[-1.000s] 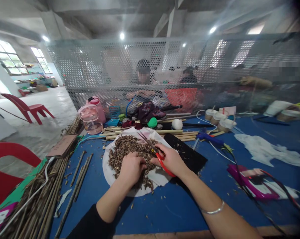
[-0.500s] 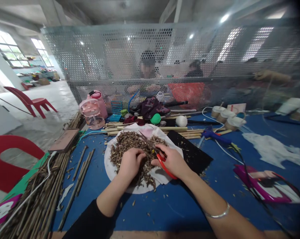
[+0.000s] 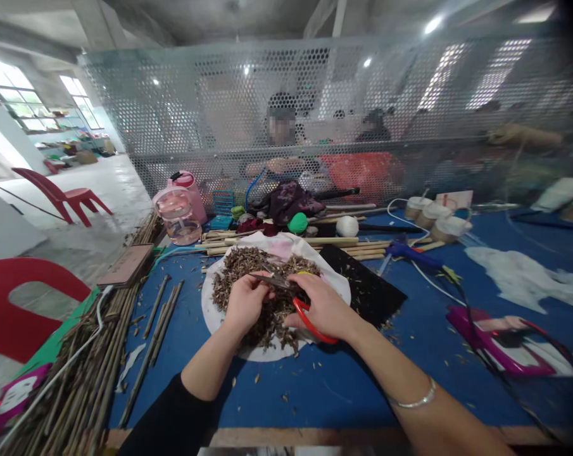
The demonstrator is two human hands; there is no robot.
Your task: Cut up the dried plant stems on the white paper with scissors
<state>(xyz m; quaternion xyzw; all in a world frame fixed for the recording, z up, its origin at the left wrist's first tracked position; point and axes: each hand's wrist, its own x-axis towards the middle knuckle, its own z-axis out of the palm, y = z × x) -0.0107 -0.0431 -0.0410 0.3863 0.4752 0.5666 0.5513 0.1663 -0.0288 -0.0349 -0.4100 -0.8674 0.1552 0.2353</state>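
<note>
My right hand [image 3: 321, 308] is closed around the red handles of a pair of scissors [image 3: 309, 322], whose blades point left across the pile. My left hand [image 3: 245, 304] pinches at the blade tips, its thumb and fingers together; what it holds is too small to make out. Beneath both hands lies a heap of small brown dried plant bits [image 3: 241, 261], loosely spread. The heap rests on a round white cloth [image 3: 211, 310] on the blue table [image 3: 277, 399].
Bundled thin sticks [image 3: 91, 361] line the left edge, with a phone [image 3: 127, 266] on top. A black sheet [image 3: 369, 288], a blue glue gun [image 3: 412, 253] and a purple device [image 3: 499, 342] are to the right. Behind stand a pink bottle [image 3: 191, 190] and a perforated screen [image 3: 220, 107].
The scissors' blades have swung left and down to my left hand's fingertips. My left hand has risen slightly and turned toward them.
</note>
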